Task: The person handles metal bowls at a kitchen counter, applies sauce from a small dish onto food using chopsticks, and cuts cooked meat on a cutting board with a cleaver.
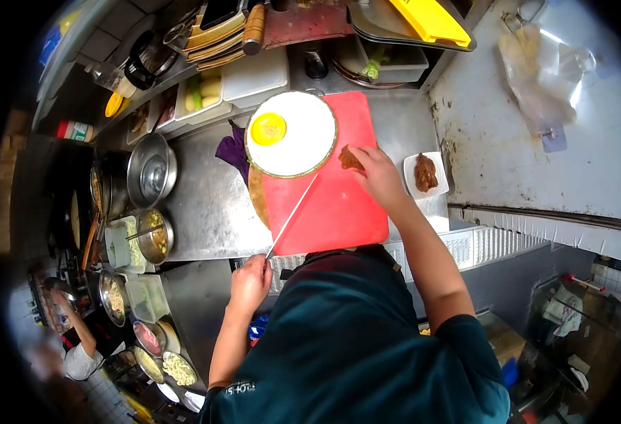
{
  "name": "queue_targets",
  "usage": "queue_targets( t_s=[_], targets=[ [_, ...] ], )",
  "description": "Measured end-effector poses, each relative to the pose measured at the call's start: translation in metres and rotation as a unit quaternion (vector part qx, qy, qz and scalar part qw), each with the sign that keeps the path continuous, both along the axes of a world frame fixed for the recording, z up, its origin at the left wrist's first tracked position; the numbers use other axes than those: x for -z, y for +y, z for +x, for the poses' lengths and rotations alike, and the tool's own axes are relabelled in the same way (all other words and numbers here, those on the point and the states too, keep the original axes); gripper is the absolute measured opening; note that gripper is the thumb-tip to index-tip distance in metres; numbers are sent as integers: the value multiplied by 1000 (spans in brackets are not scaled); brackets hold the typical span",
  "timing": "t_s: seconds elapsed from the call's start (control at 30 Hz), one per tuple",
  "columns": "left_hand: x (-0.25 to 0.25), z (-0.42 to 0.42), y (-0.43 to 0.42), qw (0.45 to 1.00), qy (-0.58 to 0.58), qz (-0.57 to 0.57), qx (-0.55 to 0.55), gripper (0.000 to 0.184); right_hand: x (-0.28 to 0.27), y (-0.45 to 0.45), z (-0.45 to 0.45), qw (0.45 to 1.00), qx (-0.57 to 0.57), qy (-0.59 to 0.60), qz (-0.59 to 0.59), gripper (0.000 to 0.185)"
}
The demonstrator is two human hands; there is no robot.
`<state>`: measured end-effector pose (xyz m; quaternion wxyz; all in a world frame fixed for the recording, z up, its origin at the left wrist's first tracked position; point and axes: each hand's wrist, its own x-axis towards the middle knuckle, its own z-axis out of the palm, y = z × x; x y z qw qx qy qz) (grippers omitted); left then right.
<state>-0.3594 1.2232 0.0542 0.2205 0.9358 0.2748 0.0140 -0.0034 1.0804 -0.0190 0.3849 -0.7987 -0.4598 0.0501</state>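
My left hand (252, 284) is closed around the handle of a long knife (294, 214), whose thin blade slants up over the red cutting board (324, 212). In my right hand (377, 173) is a brown piece of cooked meat (349, 158), gripped by the fingers above the board's right side. A round white plate (293, 157) with a dark patterned rim rests on the board's upper left, and a small yellow dish (268, 129) sits on it. To the right of the board, more brown meat (425, 173) lies in a square white dish (410, 186).
A purple cloth (234, 150) lies left of the plate. Steel bowls (152, 171) and food containers line the left side. Stacked boards (215, 42) and tubs (256, 76) stand at the back. A white panel (536, 155) borders the right. Another person's arm (78, 325) shows lower left.
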Motion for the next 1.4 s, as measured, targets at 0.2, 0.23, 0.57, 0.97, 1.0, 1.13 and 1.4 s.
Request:
queue_targets(
  t_s=[0.2,0.23,0.57,0.97,1.0,1.13,1.4],
  targets=[
    [6,-4,3,1000,-8,-14,-9,10,17,14,3,950,53,304,46,46],
    [8,-4,3,1000,-9,-13,-9,10,28,10,6,921,34,379,87,46],
    [8,-5,6,999,27,-32,-15,12,-19,-14,-29,821,-9,531,211,54],
    [9,-4,6,1000,15,-7,-8,12,-38,-24,-36,645,-48,693,318,71],
    [9,-4,6,1000,15,-6,-9,12,-38,-25,-35,634,-58,701,322,71],
    [9,-4,7,1000,17,-8,-8,11,-40,-27,-35,592,-86,729,334,66],
    [10,-3,6,1000,14,-5,-10,12,-28,-22,-35,575,-64,746,330,59]
  ],
)
